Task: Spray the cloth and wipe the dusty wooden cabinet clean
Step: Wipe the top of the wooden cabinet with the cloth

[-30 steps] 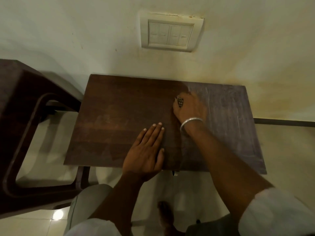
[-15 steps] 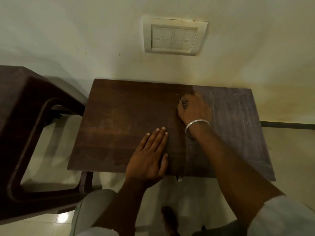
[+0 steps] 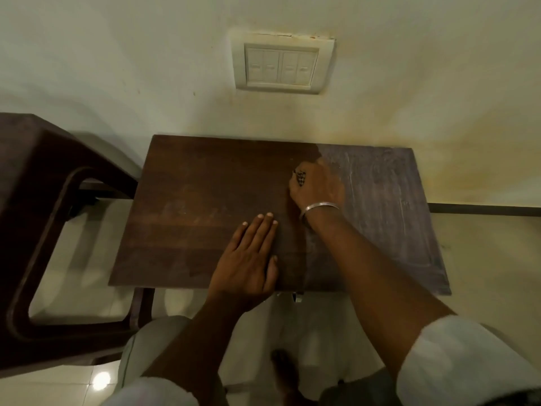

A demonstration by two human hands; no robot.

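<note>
Right hand [image 3: 317, 187]: your fingers are curled over the cloth [image 3: 300, 178], pressing it onto the cabinet [image 3: 205, 177]; only a checked scrap of it shows at the thumb side.
Left hand [image 3: 248, 259]: laid flat, fingers straight, holding nothing; it rests on the top just nearer you than the right hand.
Done: all the wood to the left of your right hand looks dark and wiped.
Left to do: the grey dusty patch [image 3: 380, 200] to the right of that hand, out to the edges; the cabinet's sides are hidden.
Progress: a little over half of the top, I judge.
</note>
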